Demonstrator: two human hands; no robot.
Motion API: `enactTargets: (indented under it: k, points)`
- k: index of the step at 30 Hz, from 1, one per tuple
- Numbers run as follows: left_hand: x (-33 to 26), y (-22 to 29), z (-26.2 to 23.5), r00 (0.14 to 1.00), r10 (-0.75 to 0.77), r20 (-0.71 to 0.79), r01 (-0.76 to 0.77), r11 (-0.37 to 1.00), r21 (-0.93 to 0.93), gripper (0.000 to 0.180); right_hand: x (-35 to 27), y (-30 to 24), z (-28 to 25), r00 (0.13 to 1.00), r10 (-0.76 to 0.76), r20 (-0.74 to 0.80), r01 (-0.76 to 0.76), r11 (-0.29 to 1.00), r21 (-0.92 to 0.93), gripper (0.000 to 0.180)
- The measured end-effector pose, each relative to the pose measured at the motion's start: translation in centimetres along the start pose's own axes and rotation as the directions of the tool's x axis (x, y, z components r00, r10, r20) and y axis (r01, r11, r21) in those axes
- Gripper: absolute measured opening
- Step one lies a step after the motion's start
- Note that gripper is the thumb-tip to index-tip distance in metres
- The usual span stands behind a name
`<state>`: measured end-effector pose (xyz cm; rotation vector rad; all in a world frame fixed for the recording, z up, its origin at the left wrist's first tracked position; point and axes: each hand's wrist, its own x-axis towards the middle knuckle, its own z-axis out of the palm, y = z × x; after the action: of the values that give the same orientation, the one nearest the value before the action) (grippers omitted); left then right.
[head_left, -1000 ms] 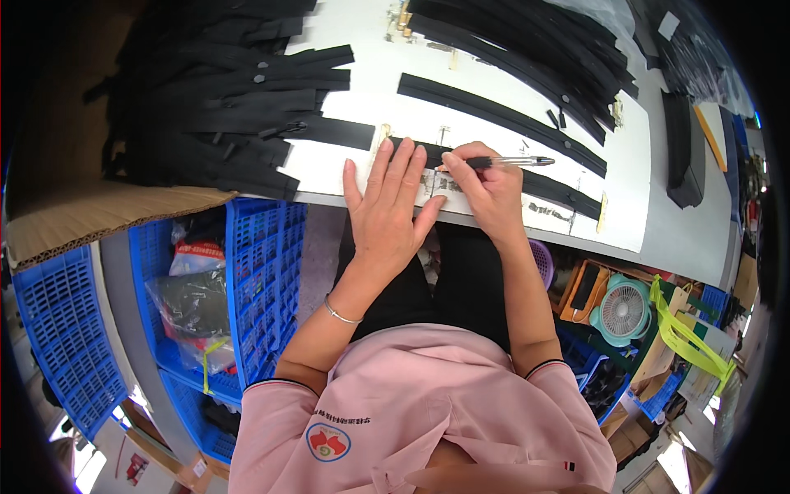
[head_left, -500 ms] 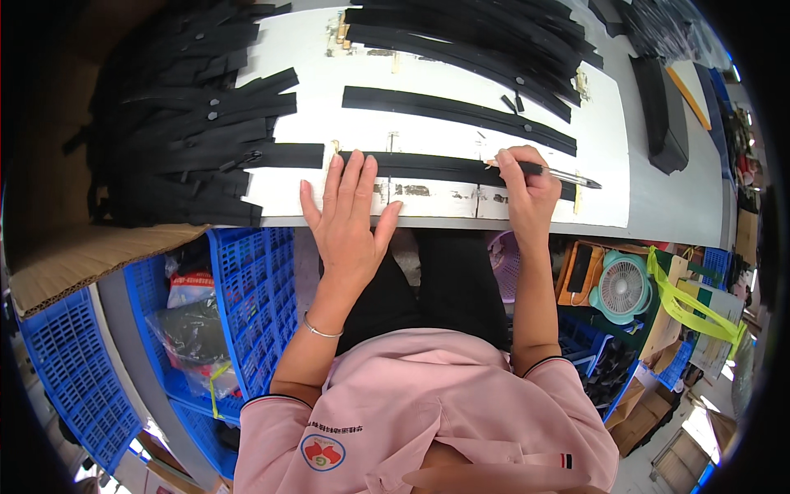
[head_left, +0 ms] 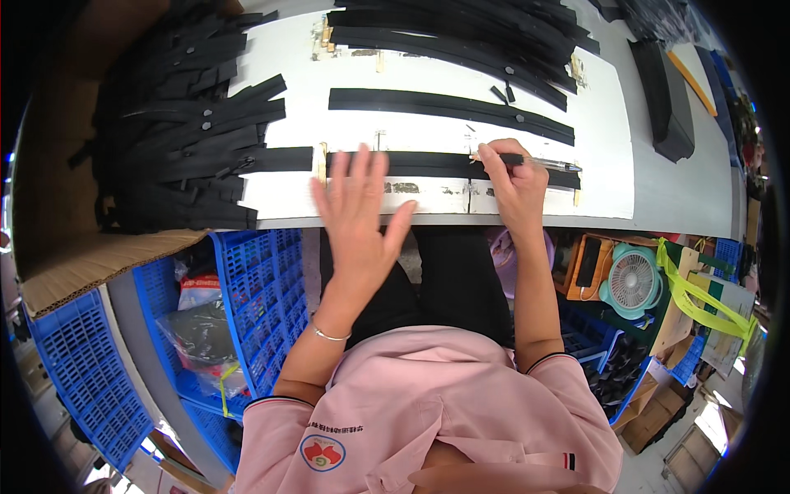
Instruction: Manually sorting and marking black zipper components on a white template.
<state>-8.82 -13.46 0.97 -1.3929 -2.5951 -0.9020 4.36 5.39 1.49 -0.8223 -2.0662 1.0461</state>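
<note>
A black zipper strip (head_left: 428, 165) lies lengthwise across a white board (head_left: 284, 196) marked with dark lines and yellowish tape. Over its left end is my left hand (head_left: 358, 222), fingers spread and slightly blurred; whether the fingertips touch the strip I cannot tell. My right hand (head_left: 520, 188) is closed on a clear-barrelled pen (head_left: 547, 163) with a black grip, its tip pointing left at the strip's upper edge, by a marked line. Farther back on the board lies another black zipper (head_left: 436, 108) with a small grey slider.
Heaped black zippers (head_left: 177, 156) fill the left side beside a cardboard box (head_left: 107, 263); more zippers (head_left: 469, 29) lie at the back. A black block-like object (head_left: 662, 103) sits at right. Below are blue crates (head_left: 263, 296) and a green fan (head_left: 634, 280).
My left hand has lifted or shifted slightly, now blurred with fingers more spread. The pen in my right hand has moved a little left along the strip. The whole view has shifted slightly.
</note>
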Motion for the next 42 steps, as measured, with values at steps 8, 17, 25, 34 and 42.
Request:
enactTargets:
  k: [8, 17, 25, 34, 42]
  points:
    - [2.9, 4.3, 4.1, 0.984, 0.143, -0.105, -0.168, 0.937, -0.306, 0.024, 0.0, 0.2, 0.3, 0.999, -0.018, -0.032, 0.019, 1.0, 0.022, 0.012]
    - [3.5, 4.7, 4.9, 0.976, 0.127, -0.178, -0.17, 0.952, -0.252, 0.016, -0.3, 0.5, -0.7, 0.997, 0.006, 0.075, -0.019, 0.985, 0.169, 0.015]
    - [3.4, 4.7, 5.0, 0.977, 0.13, -0.171, -0.171, 0.952, -0.254, 0.017, -0.3, 0.6, -0.7, 0.997, 0.003, 0.081, -0.014, 0.991, 0.132, 0.019]
    - [3.4, 4.8, 4.7, 0.979, 0.146, -0.139, -0.174, 0.959, -0.222, 0.014, -0.9, 0.2, -5.2, 0.98, 0.175, -0.093, -0.125, 0.91, 0.396, 0.012]
    - [3.4, 5.3, 4.7, 0.988, 0.131, -0.087, -0.146, 0.969, -0.198, 0.014, -0.6, 5.0, -10.2, 0.951, 0.298, -0.077, -0.268, 0.926, 0.266, 0.02]
